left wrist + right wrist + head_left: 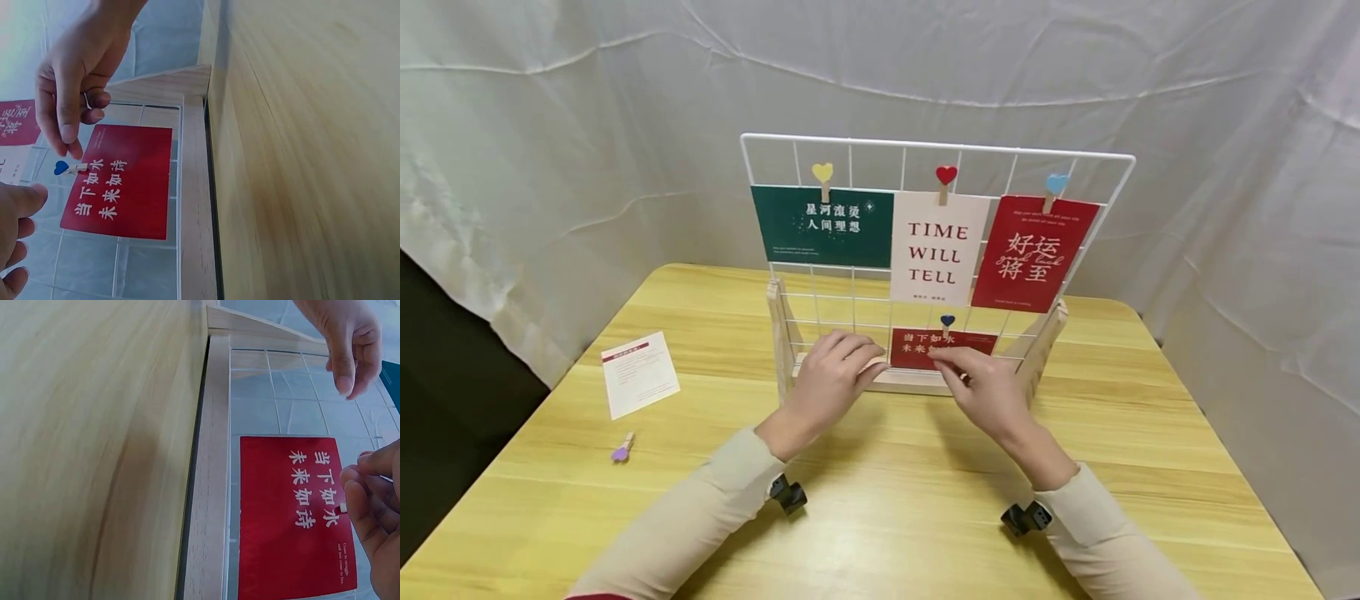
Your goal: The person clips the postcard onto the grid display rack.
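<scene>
A small red card (913, 354) with white lettering hangs low on the white wire grid (940, 148), under a clothespin with a dark blue heart (947, 321). My right hand (992, 396) is in front of the card's right part, its fingertips close to the clothespin and nothing held between them. In the left wrist view the heart clothespin (70, 167) grips the card's top edge, just below the right hand's fingertips. To the left of the card is my left hand (831, 379), fingers loosely bent and holding nothing.
Higher on the grid hang a green card (823, 242), a white card (931, 283) and a larger red card (1026, 283), each under a heart clothespin. A wooden base (910, 385) supports the grid. Left on the table lie a white card (643, 379) and a purple heart clothespin (622, 450).
</scene>
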A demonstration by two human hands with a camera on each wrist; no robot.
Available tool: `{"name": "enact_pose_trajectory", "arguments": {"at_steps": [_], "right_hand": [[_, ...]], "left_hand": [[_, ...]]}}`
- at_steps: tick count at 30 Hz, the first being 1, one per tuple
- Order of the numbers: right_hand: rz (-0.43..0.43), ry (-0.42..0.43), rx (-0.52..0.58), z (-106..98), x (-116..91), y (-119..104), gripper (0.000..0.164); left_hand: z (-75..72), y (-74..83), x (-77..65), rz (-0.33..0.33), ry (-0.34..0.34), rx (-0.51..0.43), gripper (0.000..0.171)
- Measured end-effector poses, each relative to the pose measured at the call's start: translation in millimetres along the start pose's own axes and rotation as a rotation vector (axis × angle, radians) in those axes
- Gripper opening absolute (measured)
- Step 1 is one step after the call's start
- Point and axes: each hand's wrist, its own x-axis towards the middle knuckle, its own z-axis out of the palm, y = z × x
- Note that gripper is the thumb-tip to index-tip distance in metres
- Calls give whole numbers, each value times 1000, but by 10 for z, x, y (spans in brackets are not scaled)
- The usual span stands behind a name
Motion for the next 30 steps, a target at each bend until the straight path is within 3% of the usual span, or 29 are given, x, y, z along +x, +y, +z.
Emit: {"name": "enact_pose_trajectory", "arguments": {"at_steps": [18,30], "right_hand": [[62,-104,123,100,34,-167,17],[72,-184,166,206,73,-317,17]], "left_hand": [[-400,-150,-339,-97,-114,-38,20],[-703,-313,-590,-189,-134,-10,24]]}}
